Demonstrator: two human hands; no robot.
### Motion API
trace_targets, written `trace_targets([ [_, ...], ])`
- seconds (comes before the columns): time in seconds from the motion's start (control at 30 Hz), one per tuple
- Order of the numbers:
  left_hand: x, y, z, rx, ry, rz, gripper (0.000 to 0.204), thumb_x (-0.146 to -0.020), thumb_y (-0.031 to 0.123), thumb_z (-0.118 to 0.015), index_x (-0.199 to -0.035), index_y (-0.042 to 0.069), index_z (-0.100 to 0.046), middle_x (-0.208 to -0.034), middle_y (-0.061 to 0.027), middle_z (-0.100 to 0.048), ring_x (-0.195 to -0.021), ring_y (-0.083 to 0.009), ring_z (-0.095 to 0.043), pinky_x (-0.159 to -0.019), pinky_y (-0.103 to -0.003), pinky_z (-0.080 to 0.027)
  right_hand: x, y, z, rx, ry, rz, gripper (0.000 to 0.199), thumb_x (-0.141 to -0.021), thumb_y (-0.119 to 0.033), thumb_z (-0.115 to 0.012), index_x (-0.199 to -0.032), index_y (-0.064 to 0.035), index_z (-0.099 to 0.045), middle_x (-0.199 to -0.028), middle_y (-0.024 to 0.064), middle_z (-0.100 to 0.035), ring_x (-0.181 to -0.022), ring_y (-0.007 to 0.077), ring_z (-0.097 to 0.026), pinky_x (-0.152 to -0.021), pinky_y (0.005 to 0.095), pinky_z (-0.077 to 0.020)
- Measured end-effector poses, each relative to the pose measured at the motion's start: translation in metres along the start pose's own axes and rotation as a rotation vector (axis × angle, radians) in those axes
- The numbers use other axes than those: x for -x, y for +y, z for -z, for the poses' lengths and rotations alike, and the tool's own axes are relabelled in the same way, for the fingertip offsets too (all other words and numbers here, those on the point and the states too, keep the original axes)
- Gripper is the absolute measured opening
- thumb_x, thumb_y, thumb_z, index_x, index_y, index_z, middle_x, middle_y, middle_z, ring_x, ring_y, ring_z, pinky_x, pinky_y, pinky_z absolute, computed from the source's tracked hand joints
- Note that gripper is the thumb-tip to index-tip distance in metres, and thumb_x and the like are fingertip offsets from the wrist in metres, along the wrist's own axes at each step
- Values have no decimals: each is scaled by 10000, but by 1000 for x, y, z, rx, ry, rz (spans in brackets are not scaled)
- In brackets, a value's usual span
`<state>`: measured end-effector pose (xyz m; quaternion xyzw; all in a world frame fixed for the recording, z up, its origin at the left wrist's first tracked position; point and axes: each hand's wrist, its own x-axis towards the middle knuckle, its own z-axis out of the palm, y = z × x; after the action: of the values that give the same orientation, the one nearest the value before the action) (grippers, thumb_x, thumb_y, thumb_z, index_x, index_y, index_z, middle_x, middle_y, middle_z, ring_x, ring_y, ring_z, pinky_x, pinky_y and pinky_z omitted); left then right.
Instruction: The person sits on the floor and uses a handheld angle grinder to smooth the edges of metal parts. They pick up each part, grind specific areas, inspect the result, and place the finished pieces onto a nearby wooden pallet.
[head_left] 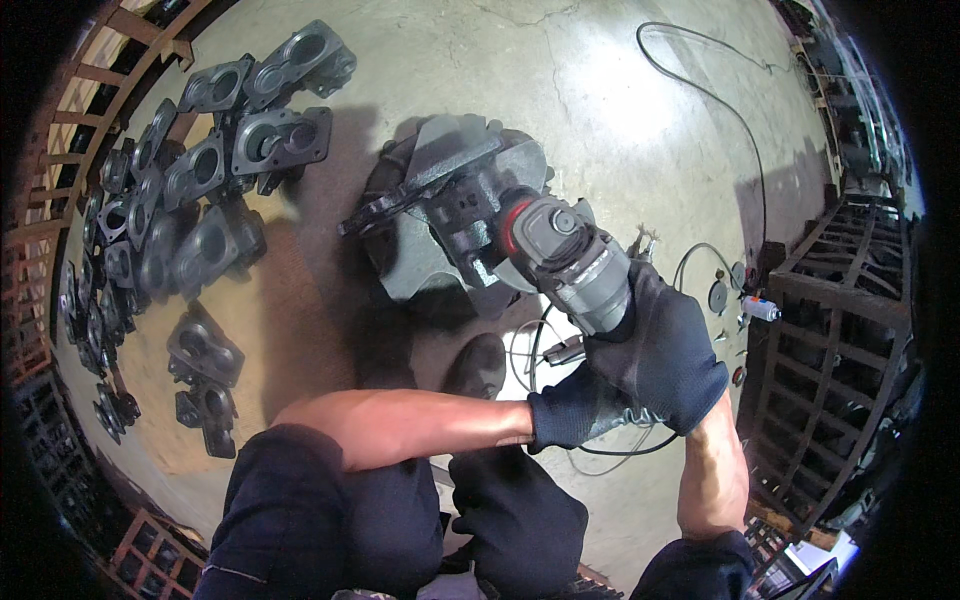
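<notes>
An angle grinder (575, 262) with a grey head and a red-edged disc is in my gloved hands. My right hand (665, 350) is closed around its body. My left hand (575, 405) reaches across from the left, tucked against the right hand at the grinder's rear; its fingers are partly hidden. The disc end meets a dark metal casting (470, 215), or sits very close to it; I cannot tell whether they touch. This casting rests on a round, dark-grey support (415, 265) in front of my feet.
Several dark flanged castings (195, 170) stand on the floor to the left, with a pair of castings (205, 350) nearer me. A black cable (740, 120) loops along the right. Dark metal crates (820, 360) line the right side. A spray can (760, 308) and loose discs (718, 297) lie near them.
</notes>
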<state>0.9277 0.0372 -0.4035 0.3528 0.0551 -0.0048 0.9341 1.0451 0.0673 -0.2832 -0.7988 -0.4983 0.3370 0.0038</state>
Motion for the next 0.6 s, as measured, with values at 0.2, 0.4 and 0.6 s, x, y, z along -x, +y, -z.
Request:
trace_targets([
  [0.2, -14, -27, 1, 18, 22, -135, 548, -936, 23, -597, -1423, -21, -349, -1417, -159, -461, -1300, -218, -476, -1087, -347, -434, 1, 5, -2, -78, 38, -61, 480, -688, -225, -756, -1075, -14, -567, -813, 237, -681, -774, 436, -682, -680, 453, -557],
  [0.4, -23, -25, 11, 15, 35, -149, 503, -950, 20, -571, -1410, -16, -372, -1402, -135, -477, -1225, -202, -524, -1037, -339, -466, -5, 4, 4, -58, 129, -30, 450, -710, -233, -743, -1070, -13, -587, -808, 232, -687, -783, 429, -689, -686, 454, -554],
  [0.6, -24, -21, 4, -340, 114, -263, 444, -944, 4, -566, -1355, -27, -400, -1294, -97, -514, -1143, -150, -546, -956, -293, -499, -6, 20, -7, -106, 161, 3, 437, -708, -222, -741, -1060, -9, -593, -813, 232, -685, -787, 424, -689, -690, 457, -553],
])
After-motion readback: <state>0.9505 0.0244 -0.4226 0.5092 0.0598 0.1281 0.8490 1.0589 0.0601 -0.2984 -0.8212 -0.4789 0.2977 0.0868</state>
